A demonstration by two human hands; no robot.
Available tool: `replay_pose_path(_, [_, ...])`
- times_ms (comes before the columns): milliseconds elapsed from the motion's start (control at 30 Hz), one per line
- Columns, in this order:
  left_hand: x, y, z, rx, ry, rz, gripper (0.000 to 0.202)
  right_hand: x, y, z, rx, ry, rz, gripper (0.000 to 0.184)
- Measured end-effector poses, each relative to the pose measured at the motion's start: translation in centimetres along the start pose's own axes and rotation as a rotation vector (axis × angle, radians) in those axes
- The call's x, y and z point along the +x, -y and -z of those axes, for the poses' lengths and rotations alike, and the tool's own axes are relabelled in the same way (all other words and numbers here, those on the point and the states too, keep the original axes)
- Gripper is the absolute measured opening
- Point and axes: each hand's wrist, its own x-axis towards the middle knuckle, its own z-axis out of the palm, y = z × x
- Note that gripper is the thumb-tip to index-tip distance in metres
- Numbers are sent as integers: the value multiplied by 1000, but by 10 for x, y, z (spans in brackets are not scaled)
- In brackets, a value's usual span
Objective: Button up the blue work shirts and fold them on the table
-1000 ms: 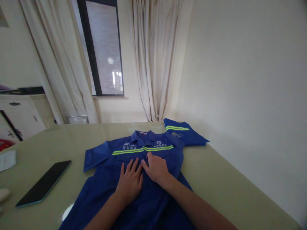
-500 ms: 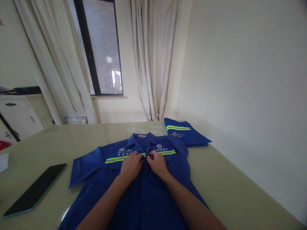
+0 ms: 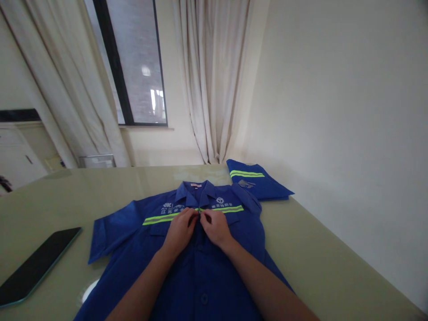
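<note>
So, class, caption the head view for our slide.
Left hand and right hand, close together at the chest of a blue shirt on a table.

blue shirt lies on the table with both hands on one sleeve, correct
Not a sleeve: the head view shows the left hand and right hand at mid-chest, by the bright stripe. The blue shirt does lie on the table.

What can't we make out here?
All in head view:
Which bit of the blue shirt the left hand and right hand pinch: hidden by the hands themselves.
Shirt hem: cut by bottom edge.
Text on the collar label: too small.
Near end of the dark slab: cut by left edge.
</note>
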Motion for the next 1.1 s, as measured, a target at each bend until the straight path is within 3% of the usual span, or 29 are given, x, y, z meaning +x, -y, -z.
replay_pose_path(67, [-1, 1, 0, -8, -6, 22, 16, 1, -2, 0, 83, 12, -14, 25])
replay_pose_path(167, [-1, 1, 0, -27, 5, 49, 17, 3, -5, -2, 172, 28, -56, 16])
replay_pose_path(500, [4, 4, 5, -141, 30, 147, 26, 4, -3, -2, 11, 0, 3, 8])
replay_pose_path(700, [4, 4, 6, -171, 56, 164, 13, 11, -8, -4, 194, 33, -200, 4])
replay_pose_path(767, [2, -1, 6, -105, 84, 131, 18, 15, -12, -6, 193, 43, -256, 6])
replay_pose_path(933, [-4, -13, 8, 341, 173, -37, 25, 19, -18, -9, 197, 85, -258, 16])
replay_pose_path(1100, [-1, -9, 6, 459, 160, 1, 28, 12, -17, -8, 212, 24, -226, 23])
